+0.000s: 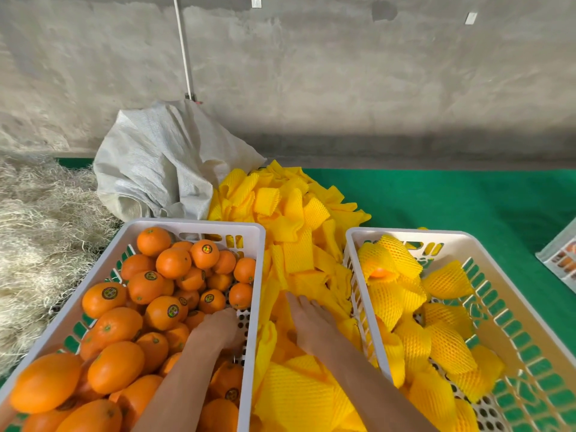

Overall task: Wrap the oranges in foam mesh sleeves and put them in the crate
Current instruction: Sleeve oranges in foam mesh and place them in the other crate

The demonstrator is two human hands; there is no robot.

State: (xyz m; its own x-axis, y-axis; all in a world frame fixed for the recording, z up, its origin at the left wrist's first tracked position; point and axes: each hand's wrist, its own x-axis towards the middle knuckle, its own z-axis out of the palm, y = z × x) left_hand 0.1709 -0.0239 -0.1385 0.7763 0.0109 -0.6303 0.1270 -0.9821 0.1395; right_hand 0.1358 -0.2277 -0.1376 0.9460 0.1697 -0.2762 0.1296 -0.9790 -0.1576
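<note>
The white crate on the left is full of bare oranges, many with round stickers. My left hand reaches down among them by the crate's right wall. Its fingers point downward and are hidden, so a hold cannot be made out. A pile of yellow foam mesh sleeves lies between the two crates. My right hand rests on this pile with its fingers stretched forward. The white crate on the right holds several oranges wrapped in yellow sleeves.
A grey woven sack sits behind the left crate against a concrete wall. Straw lies to the left. Green cloth covers the surface. A box corner shows at the right edge.
</note>
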